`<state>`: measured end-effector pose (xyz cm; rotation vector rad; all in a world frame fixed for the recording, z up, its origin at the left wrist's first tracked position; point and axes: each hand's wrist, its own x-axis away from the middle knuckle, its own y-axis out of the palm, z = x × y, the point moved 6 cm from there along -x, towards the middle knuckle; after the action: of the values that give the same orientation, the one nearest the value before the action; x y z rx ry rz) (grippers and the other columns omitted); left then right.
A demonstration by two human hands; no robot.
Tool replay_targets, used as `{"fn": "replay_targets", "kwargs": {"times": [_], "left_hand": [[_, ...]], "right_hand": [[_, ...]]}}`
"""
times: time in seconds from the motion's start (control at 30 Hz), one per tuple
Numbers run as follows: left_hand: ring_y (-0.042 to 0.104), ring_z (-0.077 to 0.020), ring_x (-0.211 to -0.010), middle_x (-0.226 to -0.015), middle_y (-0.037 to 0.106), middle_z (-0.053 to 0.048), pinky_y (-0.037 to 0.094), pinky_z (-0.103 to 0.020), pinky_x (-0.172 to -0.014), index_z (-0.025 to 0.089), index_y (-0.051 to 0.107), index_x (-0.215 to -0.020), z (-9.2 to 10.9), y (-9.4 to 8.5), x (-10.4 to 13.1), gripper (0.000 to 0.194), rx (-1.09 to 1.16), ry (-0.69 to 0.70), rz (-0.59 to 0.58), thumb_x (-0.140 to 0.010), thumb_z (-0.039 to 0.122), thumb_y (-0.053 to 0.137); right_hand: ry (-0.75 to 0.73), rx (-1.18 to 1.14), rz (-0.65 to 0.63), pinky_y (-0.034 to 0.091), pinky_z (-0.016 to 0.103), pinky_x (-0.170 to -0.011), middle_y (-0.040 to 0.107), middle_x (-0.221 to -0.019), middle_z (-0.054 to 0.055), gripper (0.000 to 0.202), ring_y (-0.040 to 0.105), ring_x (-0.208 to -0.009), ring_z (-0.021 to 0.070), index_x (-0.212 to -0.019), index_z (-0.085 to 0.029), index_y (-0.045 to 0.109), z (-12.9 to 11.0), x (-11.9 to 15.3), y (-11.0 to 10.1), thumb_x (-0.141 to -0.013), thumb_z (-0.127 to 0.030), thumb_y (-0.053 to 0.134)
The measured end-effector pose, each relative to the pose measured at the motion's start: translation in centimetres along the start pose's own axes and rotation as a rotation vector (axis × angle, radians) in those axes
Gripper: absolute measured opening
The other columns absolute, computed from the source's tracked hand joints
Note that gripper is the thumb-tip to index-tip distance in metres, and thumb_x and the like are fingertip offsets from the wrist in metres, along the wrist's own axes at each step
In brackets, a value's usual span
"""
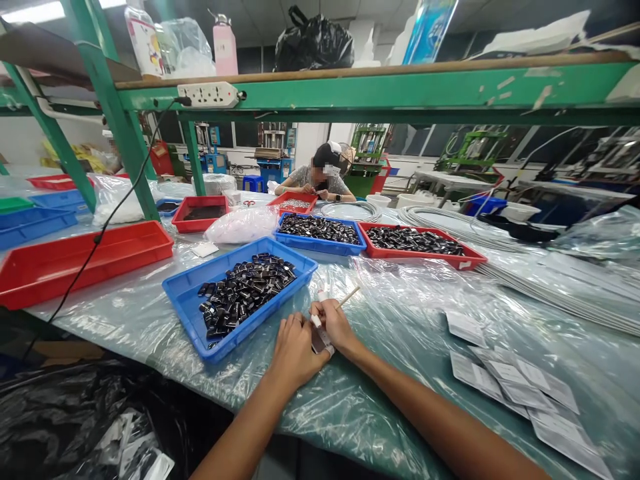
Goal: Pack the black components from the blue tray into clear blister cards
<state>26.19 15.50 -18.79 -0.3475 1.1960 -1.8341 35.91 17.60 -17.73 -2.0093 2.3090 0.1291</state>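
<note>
Pinching a small flat piece (319,343), the left hand (295,343) has its grip closed; whether the piece touches the plastic-covered surface (385,347) cannot be determined. The right hand (334,323), its grip closed around a thin pale stick (350,297), is just beside it. A blue tray (183,293) of black parts (245,290) stands near the left hand.

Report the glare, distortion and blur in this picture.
Head view, table: white glare streaks the plastic sheet, including just right of the hands; head view, top left: the lamp is blown out to white; head view, lower right: the grey cards look stretched toward the corner; head view, back: the machines look softer than the hands.
</note>
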Motion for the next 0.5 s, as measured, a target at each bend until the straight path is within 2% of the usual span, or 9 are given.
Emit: {"fn": "replay_targets", "kwargs": {"times": [0.1, 0.33, 0.43, 0.5], "left_hand": [[0.052, -0.0320, -0.109, -0.108, 0.058, -0.012, 0.037, -0.046, -0.097, 0.015, 0.061, -0.104, 0.2, -0.1, 0.1, 0.035, -0.003, -0.001, 0.008, -0.079, 0.040, 0.059], [0.051, -0.0317, -0.110, -0.110, 0.057, -0.013, 0.037, -0.045, -0.096, 0.018, 0.061, -0.108, 0.4, -0.2, 0.3, 0.035, -0.018, 0.002, -0.004, -0.080, 0.039, 0.058], [0.049, -0.0333, -0.114, -0.118, 0.053, -0.014, 0.036, -0.047, -0.098, 0.018, 0.054, -0.123, 0.1, -0.8, 0.4, 0.054, -0.011, 0.011, -0.013, -0.076, 0.043, 0.063], [0.048, -0.0346, -0.115, -0.121, 0.052, -0.015, 0.035, -0.049, -0.098, 0.017, 0.051, -0.125, -0.3, -1.4, 0.6, 0.060, -0.005, -0.011, 0.000, -0.074, 0.046, 0.064]], "right_hand": [[0.029, -0.012, 0.008, 0.014, 0.025, -0.042, 0.029, -0.039, -0.005, 0.054, 0.023, -0.038, 0.0088, -0.045, -0.021, 0.038, -0.1, 0.7, -0.2, -0.081, -0.060, 0.046], [0.153, -0.019, -0.108, 0.017, 0.023, -0.045, 0.033, -0.045, -0.004, 0.052, 0.028, -0.042, 0.0080, -0.048, -0.018, 0.042, -0.5, 3.9, -1.4, -0.081, -0.057, 0.054], [0.125, -0.193, -0.094, 0.010, 0.023, -0.044, 0.022, -0.045, -0.007, 0.050, 0.015, -0.041, 0.0065, -0.050, -0.018, 0.042, -1.4, 3.1, -1.5, -0.080, -0.055, 0.056], [0.076, -0.284, -0.091, 0.008, 0.023, -0.044, 0.016, -0.046, -0.009, 0.048, 0.011, -0.041, 0.0060, -0.050, -0.019, 0.042, -2.0, 2.2, -0.9, -0.080, -0.053, 0.056]]}}
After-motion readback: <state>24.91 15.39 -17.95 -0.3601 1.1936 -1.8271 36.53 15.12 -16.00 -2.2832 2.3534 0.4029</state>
